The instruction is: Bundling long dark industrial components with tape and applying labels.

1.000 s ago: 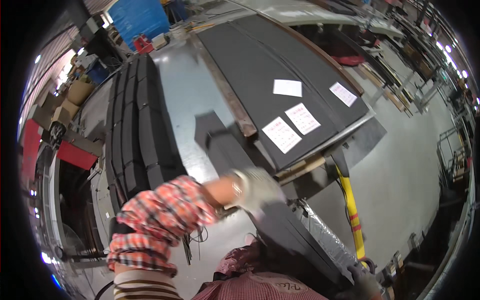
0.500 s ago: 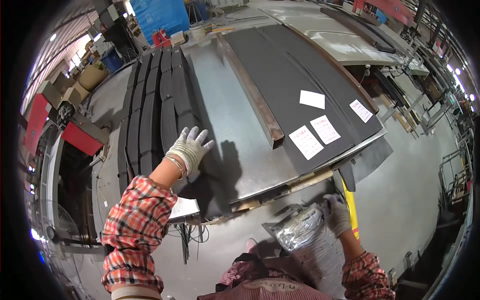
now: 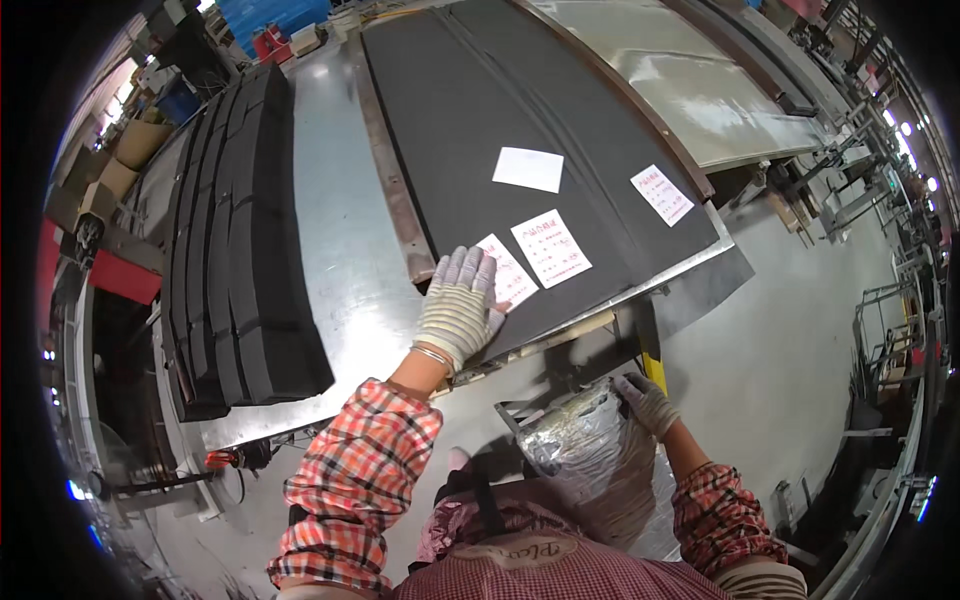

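Note:
My left hand (image 3: 458, 312), in a pale striped glove, is open with its fingers stretched forward. It lies over the left part of a printed white card (image 3: 512, 274) and beside the near end of a brown metal bar (image 3: 393, 190). Whether the palm presses on the card is hidden. My right hand (image 3: 650, 404), gloved too, has its fingers curled over the upper edge of a bundle wrapped in shiny clear film (image 3: 590, 435), low in front of me. Another printed card (image 3: 551, 248) and a blank white card (image 3: 528, 169) lie on the dark grey sheet (image 3: 450, 110).
Long black folded strips (image 3: 265, 230) are stacked on the bare metal sheet (image 3: 330, 190) at left. A third printed card (image 3: 662, 195) lies near the right brown bar (image 3: 640, 110). A yellow post (image 3: 652, 360) stands by the table's near edge. Glossy sheet metal (image 3: 690, 90) lies beyond.
My left hand has moved right, from beside the black strips to the card by the brown bar. The view has shifted; my right hand stays at the wrapped bundle.

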A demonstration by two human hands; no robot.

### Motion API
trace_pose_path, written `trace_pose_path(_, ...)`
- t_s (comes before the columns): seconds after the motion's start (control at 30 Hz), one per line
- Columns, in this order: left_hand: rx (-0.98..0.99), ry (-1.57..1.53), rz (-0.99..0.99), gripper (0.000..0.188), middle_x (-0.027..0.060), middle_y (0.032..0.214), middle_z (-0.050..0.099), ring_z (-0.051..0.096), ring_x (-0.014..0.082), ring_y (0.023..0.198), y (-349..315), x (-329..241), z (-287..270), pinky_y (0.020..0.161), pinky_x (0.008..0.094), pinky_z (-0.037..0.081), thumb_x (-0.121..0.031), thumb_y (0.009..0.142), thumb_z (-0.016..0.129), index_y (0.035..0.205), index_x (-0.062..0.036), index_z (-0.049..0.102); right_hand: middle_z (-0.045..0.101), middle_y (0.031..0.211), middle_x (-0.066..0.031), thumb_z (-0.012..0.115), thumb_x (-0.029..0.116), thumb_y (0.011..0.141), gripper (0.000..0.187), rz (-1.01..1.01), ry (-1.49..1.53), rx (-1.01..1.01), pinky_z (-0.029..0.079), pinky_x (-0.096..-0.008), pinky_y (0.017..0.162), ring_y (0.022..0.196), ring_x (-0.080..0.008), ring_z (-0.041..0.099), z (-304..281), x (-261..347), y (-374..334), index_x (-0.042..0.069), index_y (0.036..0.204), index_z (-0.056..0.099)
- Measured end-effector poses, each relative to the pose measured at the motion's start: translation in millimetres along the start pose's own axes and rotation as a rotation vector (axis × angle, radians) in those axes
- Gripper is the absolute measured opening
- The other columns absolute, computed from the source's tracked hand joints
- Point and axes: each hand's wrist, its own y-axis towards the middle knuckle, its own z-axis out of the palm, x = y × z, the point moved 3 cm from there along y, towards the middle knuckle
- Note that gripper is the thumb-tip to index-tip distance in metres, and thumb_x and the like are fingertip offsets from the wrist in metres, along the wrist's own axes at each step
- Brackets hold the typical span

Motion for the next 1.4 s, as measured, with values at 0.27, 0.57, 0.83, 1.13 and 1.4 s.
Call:
trace_pose_path(0.27,-0.101,-0.028,-0.02,0.072,0.0252,0.14,0.035,0.031,0.0414,0.131,45,-11,27,0.11,0.0489,0.022,-0.03,0.078,0.06,0.138,-0.0008,0.034,0.061,0.074,-0.016,0.056,0.044,0.089,0.042,-0.192,-0.24,0.012,0.046,-0.0367,0.065,0.066,-0.024,0.058,10,-41,16,0.003,0.095,0.062)
trace_pose_path(0.57,0.031,0.151,-0.197,0.069,0.0276,0.142,0.032,0.028,0.0416,0.134,64,-6,41,0.112,0.0502,0.014,-0.035,0.082,0.053,0.138,-0.0008,0.035,0.064,0.082,-0.0144,0.058,0.037,0.089,0.037,-0.276,-0.247,0.023,0.048,-0.0354,0.069,0.07,-0.0257,0.06,19,-11,8,0.003,0.104,0.058)
trace_pose_path(0.83,0.033,0.091,-0.213,0.068,0.0278,0.14,0.034,0.027,0.0424,0.133,27,-49,26,0.112,0.048,0.015,-0.031,0.082,0.053,0.137,0.0042,0.035,0.061,0.098,-0.0216,0.051,0.034,0.093,0.035,-0.593,-0.406,0.012,0.048,-0.0423,0.077,0.087,-0.038,0.061,47,97,10,0.006,0.114,0.053)
trace_pose_path(1.13,-0.235,-1.443,-1.079,0.043,0.008,0.113,0.054,0.051,0.0108,0.098,-91,-65,33,0.083,0.0231,0.045,-0.013,0.094,0.051,0.132,0.0019,0.039,0.059,0.102,-0.0247,0.05,0.038,0.093,0.043,-0.654,-0.656,-0.018,0.046,-0.0429,0.08,0.094,-0.0386,0.059,82,107,27,-0.002,0.109,0.053)
trace_pose_path(1.4,-0.073,-1.275,-1.058,0.045,0.0059,0.091,0.058,0.054,0.0092,0.076,-164,-128,24,0.064,0.0232,0.045,-0.018,0.086,0.066,0.125,-0.0072,0.045,0.062,0.095,-0.0245,0.051,0.045,0.09,0.049,-0.397,-0.833,0.218,0.046,-0.0444,0.081,0.089,-0.0412,0.059,44,87,-53,-0.002,0.103,0.054)
